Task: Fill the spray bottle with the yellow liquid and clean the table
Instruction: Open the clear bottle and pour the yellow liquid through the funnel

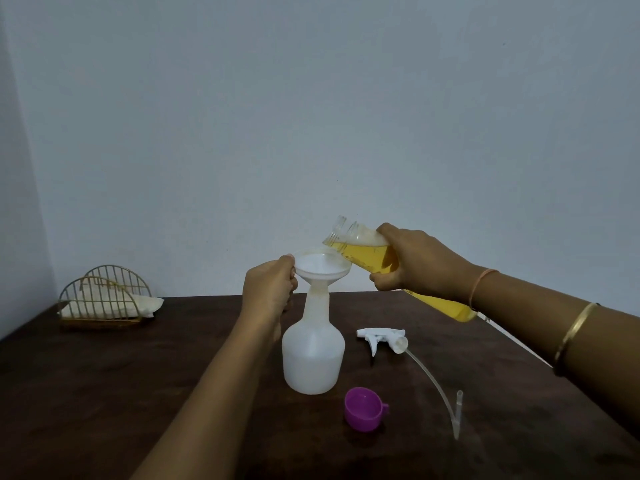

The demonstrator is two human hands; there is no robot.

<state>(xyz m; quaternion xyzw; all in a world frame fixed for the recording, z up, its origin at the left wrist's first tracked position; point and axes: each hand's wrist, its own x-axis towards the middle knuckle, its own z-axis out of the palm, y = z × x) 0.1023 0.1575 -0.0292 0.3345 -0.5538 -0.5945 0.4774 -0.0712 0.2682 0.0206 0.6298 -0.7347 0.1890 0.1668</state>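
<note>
Our right hand grips a bottle of yellow liquid; our left hand pinches the funnel in a seemingly empty spray bottle.

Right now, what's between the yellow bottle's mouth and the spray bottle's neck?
A white funnel, seated in the spray bottle neck; the left hand holds its rim. The yellow bottle tips over it. Head view.

Wire holder: stands upright far left, near the back. Holds white napkins, one corner poking out to the right. Purple cap: lies front centre, open side up, small tab pointing right. Plain pale wall behind.
</note>
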